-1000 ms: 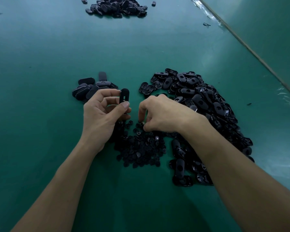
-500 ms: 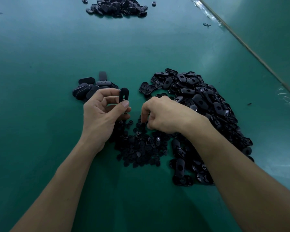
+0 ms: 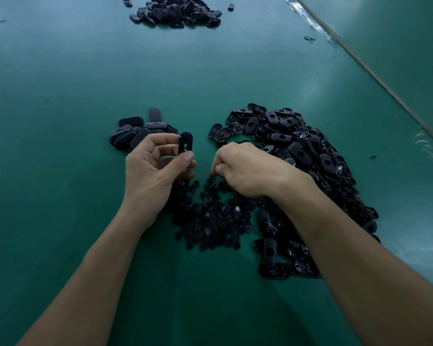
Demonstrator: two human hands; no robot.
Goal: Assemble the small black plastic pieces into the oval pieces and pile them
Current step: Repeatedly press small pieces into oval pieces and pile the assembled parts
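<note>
Aloft — oval piece in left hand

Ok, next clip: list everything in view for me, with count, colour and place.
held oval piece: one, black, upright above the left thumb
small oval pile: one pile, black, on the table behind the left hand
large oval heap: one heap, too many to count, black, right of centre
small pieces: one scatter, black, between the forearms
far pile: one, black, top edge
table: one, green, under everything
left hand: one, pinches the held oval piece
right hand: one, fingertips down at the small pieces; whether it holds one cannot be told
</note>
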